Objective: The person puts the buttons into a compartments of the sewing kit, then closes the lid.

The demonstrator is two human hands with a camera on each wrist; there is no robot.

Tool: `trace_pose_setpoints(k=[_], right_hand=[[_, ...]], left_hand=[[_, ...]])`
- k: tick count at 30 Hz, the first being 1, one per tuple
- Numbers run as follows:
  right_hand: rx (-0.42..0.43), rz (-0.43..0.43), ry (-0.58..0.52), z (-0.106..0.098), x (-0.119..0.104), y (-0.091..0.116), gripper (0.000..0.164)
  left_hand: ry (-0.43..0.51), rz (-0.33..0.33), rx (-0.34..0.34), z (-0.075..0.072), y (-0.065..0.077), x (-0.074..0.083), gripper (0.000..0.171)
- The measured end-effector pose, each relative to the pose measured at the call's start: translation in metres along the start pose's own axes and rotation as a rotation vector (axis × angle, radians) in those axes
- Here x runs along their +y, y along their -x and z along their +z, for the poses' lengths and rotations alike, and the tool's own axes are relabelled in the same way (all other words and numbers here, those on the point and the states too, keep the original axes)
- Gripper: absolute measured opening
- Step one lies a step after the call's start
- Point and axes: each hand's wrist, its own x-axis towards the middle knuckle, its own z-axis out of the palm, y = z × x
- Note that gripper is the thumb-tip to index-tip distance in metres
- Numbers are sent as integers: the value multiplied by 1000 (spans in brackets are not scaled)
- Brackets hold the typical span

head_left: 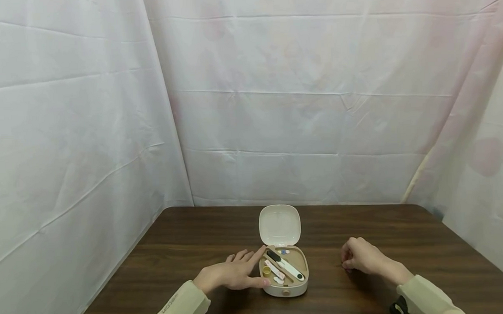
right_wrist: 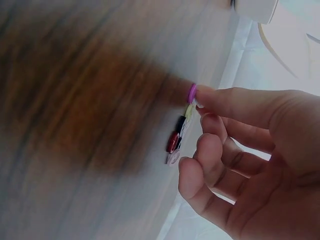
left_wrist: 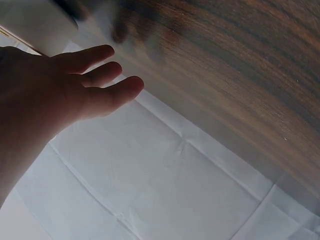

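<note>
A small white sewing box (head_left: 274, 291) stands on the table with its lid (head_left: 280, 225) raised. In its beige tray lie a white-handled tool (head_left: 293, 269) with a black end, a folded tape measure (head_left: 275, 269), a gold thimble (head_left: 266, 270), a small white piece (head_left: 278, 280) and blue and white buttons (head_left: 284, 252). My left hand (head_left: 235, 271) rests along the box's left side, fingers spread, thumb at the front rim. Well to the right, my right hand (head_left: 362, 256) is low over the table, pinching a purple button (right_wrist: 192, 93). Beside it lie several coloured button-like discs (right_wrist: 173, 142).
The dark wood table (head_left: 187, 233) runs back to a hanging white cloth (head_left: 260, 175). More cloth (head_left: 90, 181) hangs along its left side. A dark item (head_left: 400, 306) sits at the right sleeve.
</note>
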Motion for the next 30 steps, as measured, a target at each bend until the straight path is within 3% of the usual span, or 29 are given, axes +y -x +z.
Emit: trace_pose_setpoints(k=[12,20,30], right_hand=[[13,-26,-163,-2,2,-11,12],[47,12,-208,2,-5,-21,9],[47,3,-297,3,-19,-34,10]], left_hand=[[11,-8,1,-1,0,2,94],[2,-2,59,13,-11,-12,99],[-18,-21,28,0,0,3,92]])
